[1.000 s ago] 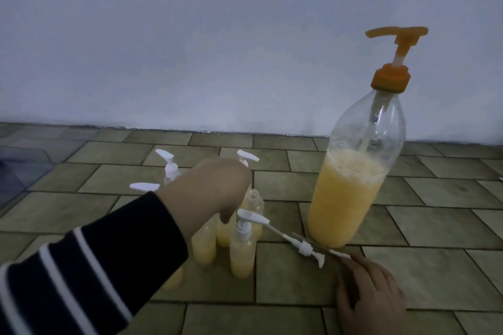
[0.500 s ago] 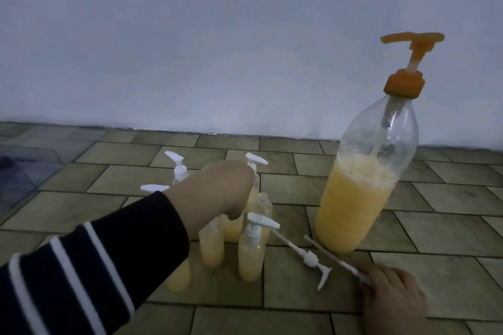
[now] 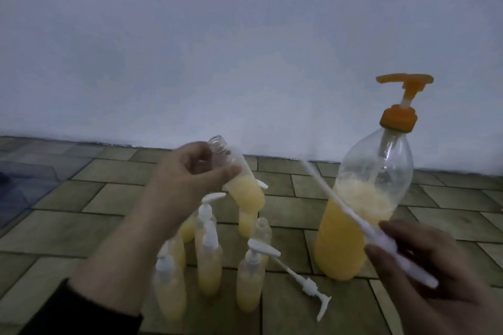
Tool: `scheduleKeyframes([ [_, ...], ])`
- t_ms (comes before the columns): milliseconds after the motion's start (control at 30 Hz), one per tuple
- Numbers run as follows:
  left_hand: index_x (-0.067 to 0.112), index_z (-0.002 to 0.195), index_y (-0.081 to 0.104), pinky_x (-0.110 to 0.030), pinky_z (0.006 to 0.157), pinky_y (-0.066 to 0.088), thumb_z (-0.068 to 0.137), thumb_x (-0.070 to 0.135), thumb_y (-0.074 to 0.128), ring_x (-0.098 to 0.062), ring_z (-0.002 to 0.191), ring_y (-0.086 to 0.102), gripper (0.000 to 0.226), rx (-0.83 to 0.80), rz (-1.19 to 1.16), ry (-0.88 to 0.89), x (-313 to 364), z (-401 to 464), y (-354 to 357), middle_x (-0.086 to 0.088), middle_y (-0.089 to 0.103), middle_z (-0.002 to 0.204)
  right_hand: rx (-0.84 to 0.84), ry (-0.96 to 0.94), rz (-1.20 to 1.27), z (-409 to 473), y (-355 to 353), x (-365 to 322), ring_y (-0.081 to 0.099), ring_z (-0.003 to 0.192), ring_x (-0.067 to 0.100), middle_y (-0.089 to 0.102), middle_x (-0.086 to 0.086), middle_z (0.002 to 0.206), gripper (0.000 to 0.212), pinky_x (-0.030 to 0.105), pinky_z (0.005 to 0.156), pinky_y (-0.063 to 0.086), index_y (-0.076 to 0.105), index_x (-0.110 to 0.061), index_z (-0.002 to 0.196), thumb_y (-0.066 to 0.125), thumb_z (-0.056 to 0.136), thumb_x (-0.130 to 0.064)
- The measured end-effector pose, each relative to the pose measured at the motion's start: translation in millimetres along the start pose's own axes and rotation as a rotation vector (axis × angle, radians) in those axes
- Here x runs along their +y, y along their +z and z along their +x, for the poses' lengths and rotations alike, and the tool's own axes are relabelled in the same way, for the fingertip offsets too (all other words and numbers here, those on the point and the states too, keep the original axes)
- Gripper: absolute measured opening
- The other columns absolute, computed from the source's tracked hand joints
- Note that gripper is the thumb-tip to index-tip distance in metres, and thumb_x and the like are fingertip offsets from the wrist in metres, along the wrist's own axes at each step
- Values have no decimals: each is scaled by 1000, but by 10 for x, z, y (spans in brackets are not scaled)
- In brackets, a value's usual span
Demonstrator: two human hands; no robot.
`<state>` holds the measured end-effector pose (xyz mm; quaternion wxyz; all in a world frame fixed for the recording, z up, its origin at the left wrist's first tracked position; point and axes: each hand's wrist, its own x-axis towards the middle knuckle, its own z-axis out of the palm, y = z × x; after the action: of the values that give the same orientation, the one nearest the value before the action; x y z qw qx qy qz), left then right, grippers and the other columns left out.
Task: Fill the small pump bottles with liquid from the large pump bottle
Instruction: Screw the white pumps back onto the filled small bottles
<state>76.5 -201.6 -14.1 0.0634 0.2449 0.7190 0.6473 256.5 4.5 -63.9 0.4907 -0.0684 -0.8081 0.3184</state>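
My left hand [image 3: 190, 179] holds an uncapped small bottle [image 3: 239, 185] tilted in the air, part full of yellow liquid, its open neck pointing up and left. My right hand [image 3: 424, 277] grips a white pump head [image 3: 381, 242] whose long dip tube slants up toward the left. The large clear bottle [image 3: 362, 215] with an orange pump [image 3: 400, 114] stands on the floor at right, about half full of yellow liquid. Below my left hand stands a cluster of small filled pump bottles [image 3: 209, 261].
A loose white pump head [image 3: 307, 283] with its tube lies on the tiled floor [image 3: 285, 315] in front of the large bottle. One small uncapped bottle [image 3: 262, 228] stands in the cluster. A pale wall [image 3: 245, 62] rises right behind the bottles.
My left hand has lifted an uncapped small bottle out of the cluster and tilted it. My right hand has picked a pump head up off the floor and raised it.
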Motion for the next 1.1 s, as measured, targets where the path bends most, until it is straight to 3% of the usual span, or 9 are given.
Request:
scheduleKeyframes([
  [67,21,101,69,-27,69,53,65,37,76,-16,87,68,40,18,-164,4,-89,-60,110,1,72,93,-24,-59,45,258,13,-242,61,90,-5,63,-29,97,20,11,76,46,63,-50,98,59,79,-55],
  [167,27,103,68,-17,64,53,70,34,67,-10,83,67,34,67,-190,90,-95,-127,186,4,71,91,49,-76,127,477,62,-428,62,85,-9,64,-32,92,22,3,74,43,60,-36,97,60,76,-42],
  [333,39,102,64,-11,65,51,67,41,68,1,87,67,36,108,-17,220,-41,-185,146,20,71,92,-45,-125,76,638,66,-484,65,87,2,66,-27,95,19,23,75,52,59,-49,94,59,76,-47],
  [467,65,97,56,-14,77,52,69,50,73,8,98,61,36,130,127,270,-65,-190,78,32,66,100,-147,-114,-16,650,105,-477,62,88,-5,64,-27,98,20,10,70,48,60,-45,93,54,74,-51],
  [567,67,100,54,-10,78,50,68,55,70,11,101,58,39,141,190,298,-77,-180,54,36,62,103,-124,-70,25,708,56,-470,64,89,2,65,-24,98,25,30,73,52,59,-49,94,54,74,-63],
  [633,62,99,56,-5,77,46,69,56,72,14,101,57,34,145,197,310,-75,-175,58,40,60,102,-123,-89,25,757,23,-456,64,92,4,64,-25,99,23,34,77,52,59,-49,94,55,75,-61],
  [933,59,112,50,2,83,34,72,63,55,14,110,47,40,28,482,426,-77,-145,75,38,48,120,-416,-330,-196,1107,-44,-662,58,95,0,58,-27,102,17,19,75,48,56,-45,98,55,81,-43],
  [1000,58,112,49,-2,80,39,73,63,53,11,107,48,40,-44,480,430,-48,-143,167,35,47,120,-503,-249,-90,1154,79,-767,62,90,0,63,-22,97,22,13,76,49,59,-42,98,62,78,-47],
  [1100,57,109,48,-8,78,45,70,65,58,7,99,53,41,-57,327,340,-5,-160,311,32,52,112,-396,17,177,1127,360,-845,60,59,1,66,-8,70,31,9,52,47,68,-23,81,62,65,-49],
])
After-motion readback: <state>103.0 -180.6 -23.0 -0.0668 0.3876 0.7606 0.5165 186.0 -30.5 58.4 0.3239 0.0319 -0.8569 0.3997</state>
